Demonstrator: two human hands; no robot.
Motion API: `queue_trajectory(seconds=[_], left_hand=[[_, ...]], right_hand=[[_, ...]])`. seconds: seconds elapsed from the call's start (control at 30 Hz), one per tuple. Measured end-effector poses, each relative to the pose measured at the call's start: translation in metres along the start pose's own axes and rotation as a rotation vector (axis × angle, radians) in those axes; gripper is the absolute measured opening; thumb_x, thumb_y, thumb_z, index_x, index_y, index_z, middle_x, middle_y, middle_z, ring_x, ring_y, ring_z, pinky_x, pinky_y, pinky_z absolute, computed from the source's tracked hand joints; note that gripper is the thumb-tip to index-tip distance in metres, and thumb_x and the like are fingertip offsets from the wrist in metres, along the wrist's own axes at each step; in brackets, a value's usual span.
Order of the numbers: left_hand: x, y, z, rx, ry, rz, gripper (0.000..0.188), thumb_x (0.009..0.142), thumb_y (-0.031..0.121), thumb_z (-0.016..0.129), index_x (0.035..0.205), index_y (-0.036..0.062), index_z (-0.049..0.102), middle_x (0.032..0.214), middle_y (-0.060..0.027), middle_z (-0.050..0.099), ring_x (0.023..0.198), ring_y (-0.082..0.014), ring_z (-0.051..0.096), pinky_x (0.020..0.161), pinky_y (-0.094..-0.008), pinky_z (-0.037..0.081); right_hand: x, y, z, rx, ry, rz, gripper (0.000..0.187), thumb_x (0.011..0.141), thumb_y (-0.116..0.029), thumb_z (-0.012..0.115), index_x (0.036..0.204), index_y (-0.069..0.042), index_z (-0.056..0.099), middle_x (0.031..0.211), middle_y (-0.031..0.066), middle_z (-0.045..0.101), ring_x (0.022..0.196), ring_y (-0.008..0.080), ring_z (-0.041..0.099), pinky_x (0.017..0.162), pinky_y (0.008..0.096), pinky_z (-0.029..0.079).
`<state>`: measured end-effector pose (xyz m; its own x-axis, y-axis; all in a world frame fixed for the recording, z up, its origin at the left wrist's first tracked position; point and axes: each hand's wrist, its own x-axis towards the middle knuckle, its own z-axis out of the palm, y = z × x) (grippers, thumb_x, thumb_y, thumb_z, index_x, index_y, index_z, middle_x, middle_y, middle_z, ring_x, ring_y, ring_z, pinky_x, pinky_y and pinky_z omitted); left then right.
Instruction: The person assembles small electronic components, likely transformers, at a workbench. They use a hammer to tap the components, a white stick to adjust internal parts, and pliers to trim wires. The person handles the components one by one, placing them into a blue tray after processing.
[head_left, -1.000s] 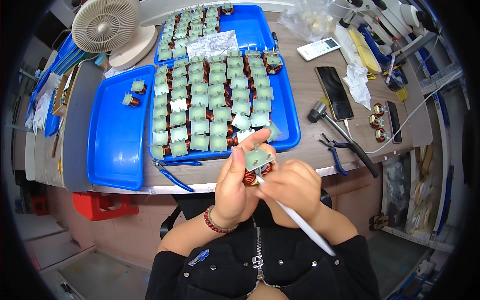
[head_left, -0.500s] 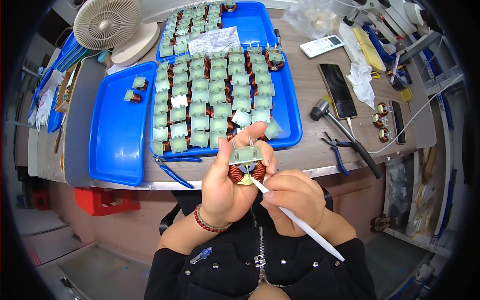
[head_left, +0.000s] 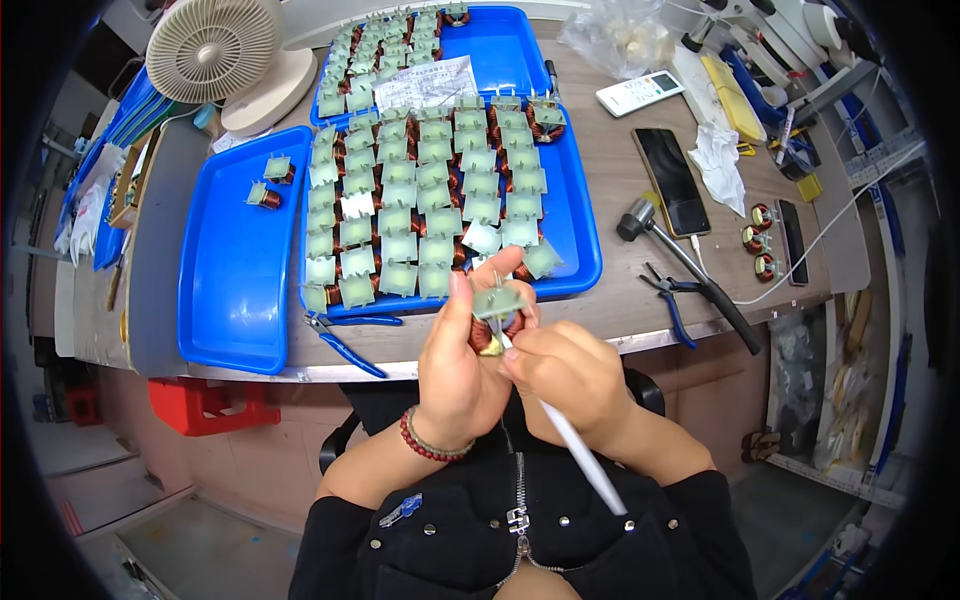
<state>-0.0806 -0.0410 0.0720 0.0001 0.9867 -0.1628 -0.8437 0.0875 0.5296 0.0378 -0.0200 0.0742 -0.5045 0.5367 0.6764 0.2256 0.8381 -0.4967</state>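
Note:
My left hand (head_left: 450, 370) is closed round a toroidal coil (head_left: 497, 310) with red-brown copper windings, a pale green base plate with pins on top and a yellowish patch below. In my right hand (head_left: 570, 375) is a slim white plastic stick (head_left: 585, 460), pinched near its upper end. The stick's tip meets the coil beneath the plate, partly hidden by my fingers. Just beyond my hands, a blue tray (head_left: 583, 240) bears rows of similar coils. Two more coils (head_left: 265, 194) lie in the blue tray at the left (head_left: 235, 310).
Blue-handled cutters (head_left: 345, 350) lie left at the table edge; pliers (head_left: 675, 300) and a hammer (head_left: 690, 265) lie right. Beyond are a phone (head_left: 672, 180) on a cable, a remote control (head_left: 640, 92) and three loose coils (head_left: 757, 240). A fan (head_left: 215, 50) stands far left.
The coil has turned and tilted in my left hand. My right hand has come closer to it, and the stick now points more steeply, its lower end shifted left.

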Motion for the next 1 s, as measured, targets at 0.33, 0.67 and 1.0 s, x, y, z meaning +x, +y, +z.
queue_trajectory(seconds=[0.33, 0.67, 1.0], left_hand=[[0.006, 0.019, -0.005, -0.306, -0.163, -0.073, 0.051, 0.095, 0.041, 0.025, 0.126, 0.0018, 0.036, 0.087, -0.0096, 0.052, 0.076, -0.0187, 0.049, 0.069, -0.0292, 0.040], [-0.001, 0.019, 0.011, 0.112, -0.153, -0.008, 0.056, 0.095, 0.042, 0.027, 0.134, 0.0026, 0.024, 0.121, -0.0119, 0.043, 0.111, -0.0214, 0.046, 0.092, -0.0334, 0.038], [-0.014, 0.031, -0.002, 0.473, -0.200, 0.151, 0.048, 0.092, 0.012, 0.044, 0.133, -0.0029, 0.024, 0.122, -0.0167, 0.045, 0.111, -0.0198, 0.047, 0.092, -0.0331, 0.041]], right_hand=[[0.014, 0.004, -0.035, 0.104, 0.126, 0.054, 0.027, 0.067, -0.002, 0.070, 0.092, -0.004, 0.060, 0.077, 0.0113, 0.063, 0.061, 0.0253, 0.059, 0.056, 0.0296, 0.048], [0.029, 0.011, -0.020, -0.235, 0.003, -0.092, 0.042, 0.064, -0.017, 0.071, 0.104, -0.013, 0.059, 0.112, 0.0092, 0.057, 0.101, 0.0264, 0.050, 0.083, 0.0404, 0.042], [0.026, 0.017, -0.035, 0.188, -0.089, 0.208, 0.044, 0.054, -0.001, 0.069, 0.096, -0.010, 0.061, 0.116, 0.0099, 0.056, 0.109, 0.0320, 0.045, 0.093, 0.0429, 0.034]])
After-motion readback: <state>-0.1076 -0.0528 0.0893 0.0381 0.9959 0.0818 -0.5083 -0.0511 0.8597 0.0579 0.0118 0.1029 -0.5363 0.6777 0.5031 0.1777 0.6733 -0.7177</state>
